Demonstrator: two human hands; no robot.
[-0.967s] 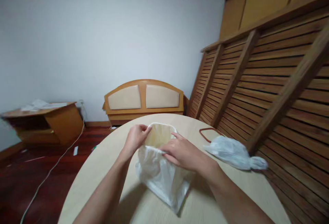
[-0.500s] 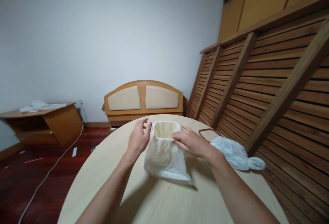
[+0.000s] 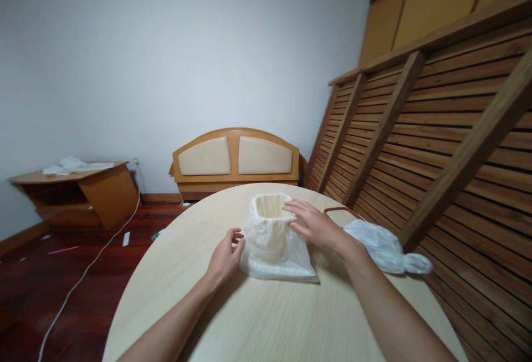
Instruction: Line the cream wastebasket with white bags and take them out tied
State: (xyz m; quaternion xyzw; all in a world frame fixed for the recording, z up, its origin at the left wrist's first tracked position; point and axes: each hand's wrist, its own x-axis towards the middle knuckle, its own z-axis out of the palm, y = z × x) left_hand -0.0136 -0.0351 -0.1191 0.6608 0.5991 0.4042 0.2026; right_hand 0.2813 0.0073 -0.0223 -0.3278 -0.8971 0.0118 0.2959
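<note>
A pale container (image 3: 271, 207) stands on the round table with a translucent white plastic bag (image 3: 278, 265) draped over its rim and hanging down around its outside. The bag's lower edge spreads over the tabletop toward me. At the bag's left side is my left hand (image 3: 226, 251), its fingers loosely bent and apart; whether the fingertips touch the plastic I cannot tell. My right hand (image 3: 310, 222) lies at the right part of the rim, fingers stretched out over the opening and its edge, not closed around it.
A knotted white plastic bag (image 3: 376, 245) lies at the right on the round table (image 3: 166, 290), beside a brown loop (image 3: 336, 208). Slatted wooden panels (image 3: 449, 146) lean along the right. A headboard (image 3: 236, 157) stands behind; a low cabinet (image 3: 108, 195) and a cable (image 3: 89, 270) are left.
My left hand has moved down from the rim to the bag's left side. My right hand's fingers have straightened at the rim. The bag's lower edge sits a little farther back.
</note>
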